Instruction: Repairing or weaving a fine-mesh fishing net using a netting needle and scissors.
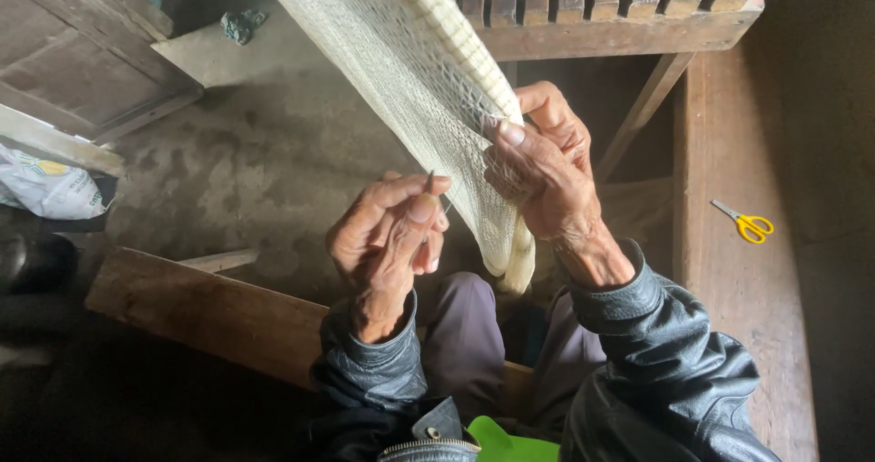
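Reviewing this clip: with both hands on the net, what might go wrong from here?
1. The left hand pinches a thin needle close to the right hand; a slip might prick a finger.
2. The right hand's grip bunches the fine net; a hard pull might tear or distort meshes.
3. The scissors lie apart on the plank, so reaching them likely means letting go.

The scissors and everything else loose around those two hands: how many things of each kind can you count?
Yellow-handled scissors: 1
Cream netting, pinched by the right hand: 1
Thin needle, held by the left hand: 1
White printed bag: 1
Crumpled greenish rag: 1
Total: 5
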